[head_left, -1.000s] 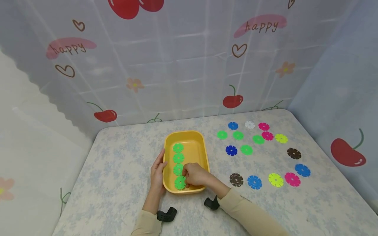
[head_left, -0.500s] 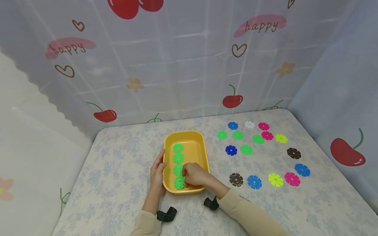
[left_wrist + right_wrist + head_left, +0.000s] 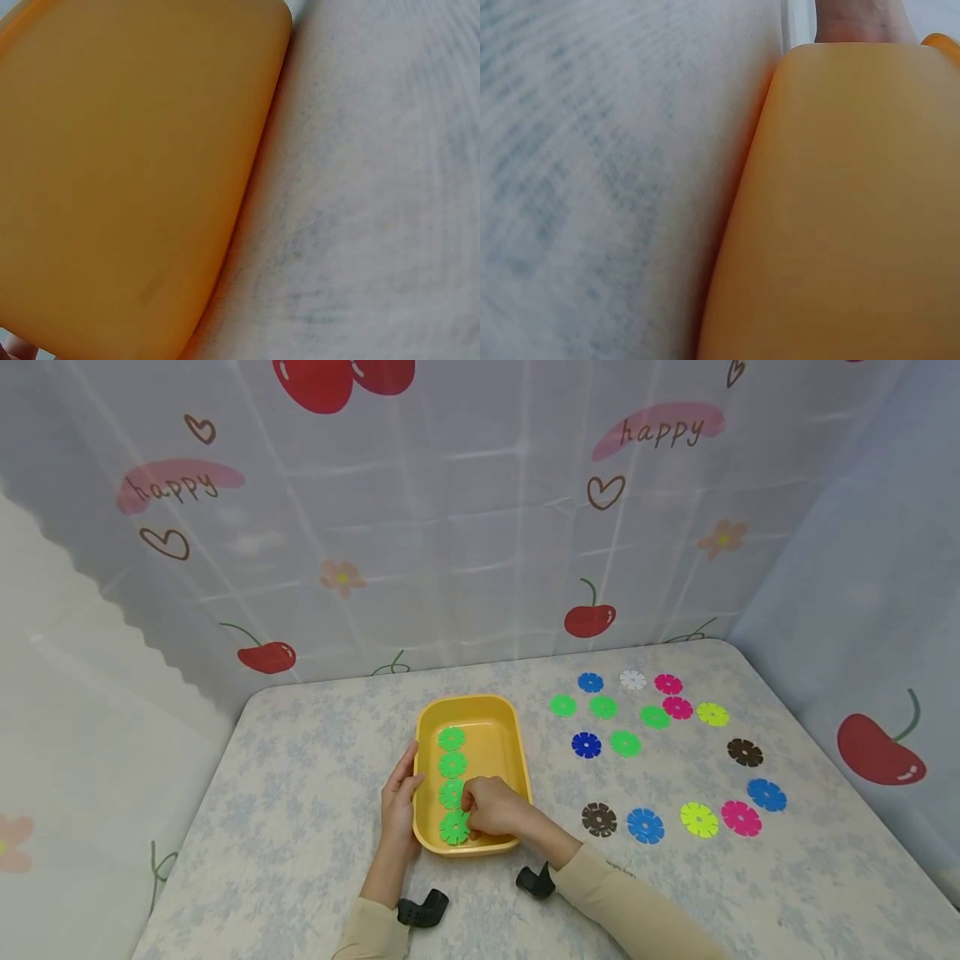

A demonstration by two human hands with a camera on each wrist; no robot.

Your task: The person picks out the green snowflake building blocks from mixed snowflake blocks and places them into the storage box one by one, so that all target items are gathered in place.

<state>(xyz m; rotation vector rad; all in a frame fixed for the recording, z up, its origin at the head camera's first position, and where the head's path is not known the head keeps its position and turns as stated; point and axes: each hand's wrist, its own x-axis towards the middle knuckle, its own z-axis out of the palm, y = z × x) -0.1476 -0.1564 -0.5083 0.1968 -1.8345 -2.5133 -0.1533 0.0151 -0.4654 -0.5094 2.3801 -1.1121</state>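
A yellow plastic tray [image 3: 492, 745] sits on the table, with several green interlocking discs [image 3: 452, 765] in a column along its left inside. My left hand [image 3: 398, 803] grips the tray's left wall, its thumb at the rim and the fingers outside. Inside the tray's near right part is my right hand [image 3: 498, 807], fingers curled, pinching the right edge of the nearest green disc [image 3: 453, 828]; the fingertips are partly hidden. Both wrist views show mostly the tray's outer wall, the left one [image 3: 135, 165] and the right one [image 3: 855, 202].
Loose discs lie on the floral-covered table [image 3: 300, 777] right of the tray: green [image 3: 626, 744], dark blue [image 3: 587, 746], brown [image 3: 599, 820], blue [image 3: 646, 826], yellow [image 3: 699, 820], pink [image 3: 741, 818] and white [image 3: 632, 680]. A printed curtain [image 3: 465, 527] stands behind the table.
The nearest green disc has shifted very slightly left in the tray. Both hands stay in place, and the head view has tilted a little.
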